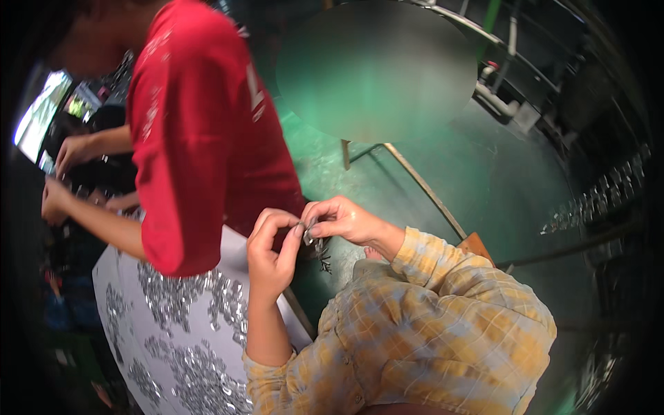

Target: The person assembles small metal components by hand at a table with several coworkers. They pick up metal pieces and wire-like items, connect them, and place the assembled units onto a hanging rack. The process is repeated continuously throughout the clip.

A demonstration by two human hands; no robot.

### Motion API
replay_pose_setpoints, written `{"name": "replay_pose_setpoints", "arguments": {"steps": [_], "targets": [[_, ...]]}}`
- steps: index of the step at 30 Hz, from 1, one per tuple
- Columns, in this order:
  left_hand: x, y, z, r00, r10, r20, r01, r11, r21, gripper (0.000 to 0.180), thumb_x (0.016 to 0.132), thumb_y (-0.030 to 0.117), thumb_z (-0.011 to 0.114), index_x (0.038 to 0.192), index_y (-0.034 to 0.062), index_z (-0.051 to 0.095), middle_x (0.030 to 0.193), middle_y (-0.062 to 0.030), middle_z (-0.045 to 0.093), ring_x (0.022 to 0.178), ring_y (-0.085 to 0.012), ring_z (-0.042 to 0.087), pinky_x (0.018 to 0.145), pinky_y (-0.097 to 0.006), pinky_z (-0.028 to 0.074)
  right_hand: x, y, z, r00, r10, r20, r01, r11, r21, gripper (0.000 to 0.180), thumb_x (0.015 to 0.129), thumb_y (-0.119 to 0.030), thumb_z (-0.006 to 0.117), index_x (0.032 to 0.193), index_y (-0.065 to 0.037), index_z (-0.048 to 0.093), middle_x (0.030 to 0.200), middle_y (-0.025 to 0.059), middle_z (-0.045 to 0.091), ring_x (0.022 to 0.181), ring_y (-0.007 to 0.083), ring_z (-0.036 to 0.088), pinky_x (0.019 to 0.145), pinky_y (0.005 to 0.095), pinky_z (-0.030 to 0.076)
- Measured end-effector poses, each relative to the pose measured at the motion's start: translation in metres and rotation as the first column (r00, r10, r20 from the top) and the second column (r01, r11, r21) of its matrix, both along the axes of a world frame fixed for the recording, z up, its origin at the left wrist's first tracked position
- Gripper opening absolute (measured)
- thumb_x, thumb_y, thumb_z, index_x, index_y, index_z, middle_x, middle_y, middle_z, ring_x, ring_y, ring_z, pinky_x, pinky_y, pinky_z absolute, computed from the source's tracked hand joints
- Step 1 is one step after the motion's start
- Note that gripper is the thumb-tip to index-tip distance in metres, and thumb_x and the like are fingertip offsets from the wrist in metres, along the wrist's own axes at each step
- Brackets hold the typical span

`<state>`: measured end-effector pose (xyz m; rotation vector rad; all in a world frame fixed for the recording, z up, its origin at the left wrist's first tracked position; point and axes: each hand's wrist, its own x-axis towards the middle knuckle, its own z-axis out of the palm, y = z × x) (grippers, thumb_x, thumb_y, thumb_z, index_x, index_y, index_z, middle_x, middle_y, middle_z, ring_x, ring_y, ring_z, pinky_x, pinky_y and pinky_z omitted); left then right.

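The left hand [271,252] and right hand [349,220] meet fingertip to fingertip, both pinching a small cluster of silvery metal pieces [322,256] that dangles in front of the body, above the green floor [515,187]. To the left, many similar shiny parts [207,373] lie in groups on a white tabletop [235,247], beside a person in a red shirt [207,131].

Loose yellow-and-grey plaid shirt [443,332], small buttons [358,399], sleeves [436,256] above bare wrists
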<state>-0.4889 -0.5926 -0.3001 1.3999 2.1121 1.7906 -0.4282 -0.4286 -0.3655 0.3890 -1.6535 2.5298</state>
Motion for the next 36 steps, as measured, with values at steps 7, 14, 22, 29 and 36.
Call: {"name": "replay_pose_setpoints", "arguments": {"steps": [7, 14, 22, 29, 36], "targets": [[0.001, 0.098, 0.008, 0.944, -0.327, 0.047, 0.324, 0.945, 0.053, 0.004, 0.079, -0.004, 0.061, 0.081, -0.0025, 0.057, 0.083, -0.0084, 0.055, 0.076, -0.0149, 0.052, 0.069, -0.027, 0.045, 0.037, 0.072, 0.013, 0.975, -0.206, -0.087, 0.202, 0.978, -0.053, 0.012, 0.085, -0.012, 0.066, 0.088, -0.001, 0.063, 0.086, 0.0004, 0.057, 0.082, 0.0098, 0.053, 0.075, 0.0250, 0.042], [0.027, 0.204, 0.042, 0.859, -0.509, -0.061, 0.512, 0.853, 0.097, 0.004, 0.082, -0.005, 0.059, 0.082, -0.0033, 0.056, 0.083, -0.0071, 0.055, 0.072, -0.0122, 0.055, 0.064, -0.024, 0.046, 0.085, 0.122, 0.045, 0.720, -0.677, -0.153, 0.656, 0.736, -0.167, 0.024, 0.084, -0.008, 0.067, 0.105, -0.004, 0.057, 0.092, 0.0000, 0.058, 0.089, 0.0088, 0.054, 0.074, 0.0264, 0.047], [0.091, 0.310, 0.084, 0.744, -0.629, -0.224, 0.663, 0.737, 0.131, 0.003, 0.078, -0.003, 0.062, 0.077, -0.0044, 0.061, 0.075, -0.0062, 0.058, 0.064, -0.0099, 0.057, 0.059, -0.022, 0.046, 0.144, 0.156, 0.083, -0.438, -0.581, -0.686, 0.643, -0.736, 0.213, 0.032, 0.064, -0.006, 0.077, 0.094, -0.005, 0.066, 0.095, 0.0088, 0.067, 0.089, 0.0248, 0.064, 0.090, 0.0413, 0.045], [0.137, 0.361, 0.103, 0.643, -0.707, -0.295, 0.760, 0.635, 0.136, 0.006, 0.077, 0.002, 0.065, 0.076, -0.0037, 0.062, 0.073, -0.0061, 0.061, 0.061, -0.0094, 0.058, 0.057, -0.022, 0.046, 0.176, 0.191, 0.100, -0.621, -0.334, -0.709, 0.351, -0.927, 0.129, 0.018, 0.068, -0.003, 0.072, 0.084, -0.009, 0.069, 0.085, 0.0028, 0.068, 0.087, 0.0217, 0.064, 0.095, 0.0433, 0.037], [0.175, 0.394, 0.123, 0.544, -0.741, -0.394, 0.833, 0.533, 0.148, 0.006, 0.075, 0.003, 0.064, 0.077, -0.0022, 0.062, 0.071, -0.0080, 0.060, 0.059, -0.0153, 0.058, 0.056, -0.026, 0.045, 0.215, 0.214, 0.123, -0.637, -0.213, -0.741, 0.227, -0.970, 0.083, 0.014, 0.070, -0.004, 0.071, 0.082, -0.009, 0.067, 0.082, 0.0022, 0.067, 0.081, 0.0201, 0.062, 0.091, 0.0415, 0.039]]}}
